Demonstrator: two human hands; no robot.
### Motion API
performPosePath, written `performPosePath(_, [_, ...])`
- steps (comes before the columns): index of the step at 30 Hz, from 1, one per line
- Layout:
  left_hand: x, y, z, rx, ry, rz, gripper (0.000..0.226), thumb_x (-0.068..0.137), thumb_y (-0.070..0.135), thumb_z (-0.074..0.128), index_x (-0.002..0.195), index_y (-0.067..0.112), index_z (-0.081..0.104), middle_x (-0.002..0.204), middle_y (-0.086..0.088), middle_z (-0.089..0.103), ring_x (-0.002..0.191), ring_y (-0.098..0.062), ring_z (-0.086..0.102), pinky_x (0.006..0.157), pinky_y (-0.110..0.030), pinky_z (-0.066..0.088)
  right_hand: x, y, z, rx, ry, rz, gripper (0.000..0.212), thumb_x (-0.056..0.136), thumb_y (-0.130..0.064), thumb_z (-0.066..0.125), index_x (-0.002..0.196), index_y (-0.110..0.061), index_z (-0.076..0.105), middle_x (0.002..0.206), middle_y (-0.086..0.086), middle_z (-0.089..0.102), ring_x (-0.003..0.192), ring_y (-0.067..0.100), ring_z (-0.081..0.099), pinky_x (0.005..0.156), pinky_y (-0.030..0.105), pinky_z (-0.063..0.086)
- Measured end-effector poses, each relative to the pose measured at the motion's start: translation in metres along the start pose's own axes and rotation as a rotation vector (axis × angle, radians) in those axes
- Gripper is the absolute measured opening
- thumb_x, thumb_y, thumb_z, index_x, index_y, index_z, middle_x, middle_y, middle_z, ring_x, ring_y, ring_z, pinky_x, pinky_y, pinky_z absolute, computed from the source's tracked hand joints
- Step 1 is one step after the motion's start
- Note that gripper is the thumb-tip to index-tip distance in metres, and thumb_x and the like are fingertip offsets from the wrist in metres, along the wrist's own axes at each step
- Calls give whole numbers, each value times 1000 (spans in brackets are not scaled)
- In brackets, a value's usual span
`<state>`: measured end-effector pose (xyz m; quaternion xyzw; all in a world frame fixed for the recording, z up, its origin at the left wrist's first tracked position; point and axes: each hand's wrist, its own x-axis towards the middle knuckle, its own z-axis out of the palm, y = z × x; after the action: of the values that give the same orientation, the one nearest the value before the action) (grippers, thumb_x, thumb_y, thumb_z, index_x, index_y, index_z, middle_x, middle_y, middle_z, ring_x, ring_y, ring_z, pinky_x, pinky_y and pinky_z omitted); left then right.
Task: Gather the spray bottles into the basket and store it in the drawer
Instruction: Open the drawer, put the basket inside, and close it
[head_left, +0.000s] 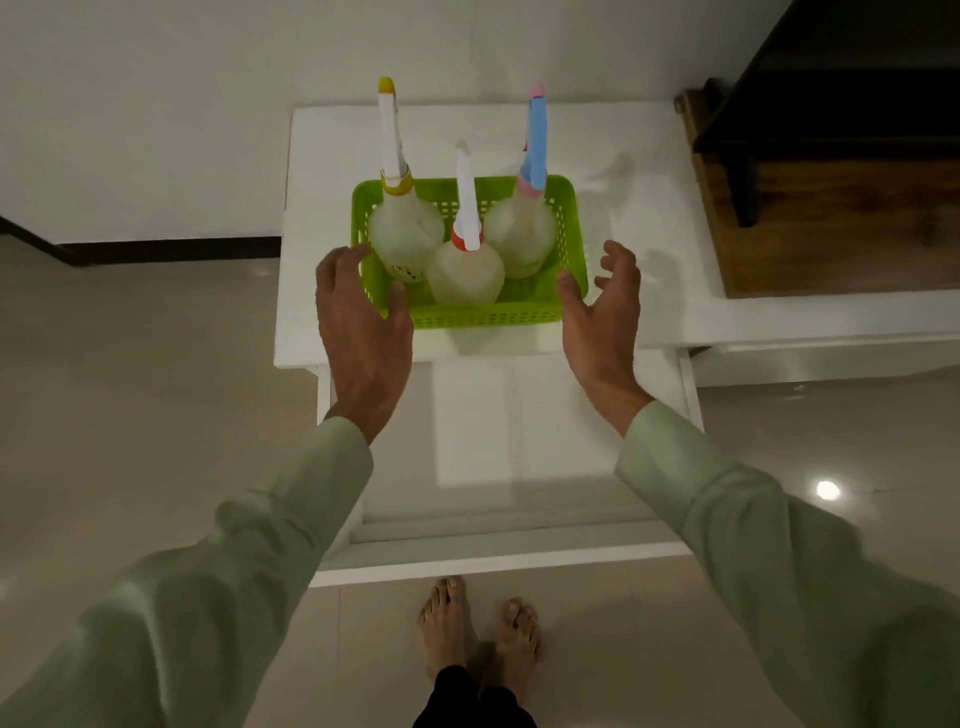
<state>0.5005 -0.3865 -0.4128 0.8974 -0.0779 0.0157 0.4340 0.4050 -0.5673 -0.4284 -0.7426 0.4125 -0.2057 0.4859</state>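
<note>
A green plastic basket (569, 228) stands on the white cabinet top (639, 218). Three translucent spray bottles stand upright inside it: one with a yellow nozzle (405, 228) at the left, one with a red collar and white trigger (466, 273) in front, one with a blue and pink nozzle (521, 234) at the right. My left hand (358, 317) lies against the basket's left front corner, fingers spread. My right hand (602, 306) hovers open just beside the right front corner. Below the top, a white drawer (498, 564) is pulled out, its inside bare.
A dark wooden shelf unit (831, 171) sits at the right on the same white surface. A white wall is behind, with a dark skirting strip (171, 249) at the left. Glossy beige floor tiles surround the cabinet. My bare feet (478, 629) stand right at the drawer's front.
</note>
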Motion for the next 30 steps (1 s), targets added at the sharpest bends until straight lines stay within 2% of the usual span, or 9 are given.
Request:
performPosePath(2, [17, -6, 8, -8, -45, -108, 55, 89, 16, 62, 140, 10, 41, 144, -8, 45, 132, -21, 44, 104, -17, 31, 22, 0, 7, -48, -59, 52, 59, 97, -22, 62, 150, -14, 36, 149, 10, 46, 134, 28, 49, 109, 49, 43])
performPosePath(4, [33, -14, 13, -25, -113, -237, 64, 90, 17, 63, 146, 9, 34, 148, -10, 43, 135, -28, 43, 113, -37, 36, 39, 2, 13, -79, -136, 96, 60, 97, -20, 60, 151, -17, 34, 148, 9, 50, 131, 28, 53, 108, 47, 45])
performPosePath(7, [55, -24, 20, -23, -203, -330, 56, 91, 16, 58, 143, 12, 38, 138, -11, 53, 124, -34, 52, 103, -52, 46, 60, 4, 24, -62, -189, 146, 51, 96, -15, 55, 145, -21, 42, 124, 3, 64, 102, 22, 62, 81, 34, 52])
performPosePath(8, [60, -25, 21, -9, -225, -337, 51, 91, 15, 55, 140, 13, 42, 132, -11, 57, 119, -35, 55, 99, -53, 49, 65, 4, 26, -61, -191, 155, 48, 95, -13, 53, 142, -22, 46, 114, 0, 65, 95, 21, 62, 75, 32, 49])
performPosePath(11, [74, -30, 20, 54, -265, -337, 40, 93, 14, 49, 133, 13, 50, 120, -15, 63, 107, -37, 61, 89, -54, 55, 76, 5, 28, -103, -183, 169, 44, 89, -6, 47, 129, -22, 57, 98, -1, 65, 93, 27, 62, 76, 36, 50])
performPosePath(14, [81, -35, 20, 80, -278, -334, 42, 94, 7, 47, 136, 12, 49, 121, -17, 64, 106, -39, 63, 88, -56, 55, 82, 7, 25, -138, -187, 171, 49, 82, 1, 40, 118, -23, 63, 84, 0, 64, 82, 27, 61, 69, 36, 49])
performPosePath(18, [72, -39, 20, 130, -279, -282, 40, 96, 5, 45, 134, 11, 51, 116, -17, 66, 104, -41, 63, 89, -57, 54, 77, 10, 17, -123, -192, 178, 54, 77, 4, 38, 116, -22, 66, 90, 12, 69, 79, 26, 59, 67, 36, 49])
performPosePath(22, [48, -40, 9, 128, -236, -269, 39, 95, 4, 44, 132, 12, 54, 107, -17, 68, 100, -39, 63, 88, -57, 54, 49, 15, 2, -132, -198, 146, 55, 77, 7, 39, 119, -19, 64, 86, 2, 65, 76, 22, 57, 61, 28, 45])
performPosePath(30, [-42, -38, -29, -14, -234, -266, 47, 89, -7, 44, 129, 15, 56, 95, -8, 68, 81, -27, 67, 73, -43, 60, -24, 36, -44, -52, -225, 122, 58, 85, 12, 43, 129, -21, 61, 112, 2, 70, 104, 20, 66, 76, 31, 54])
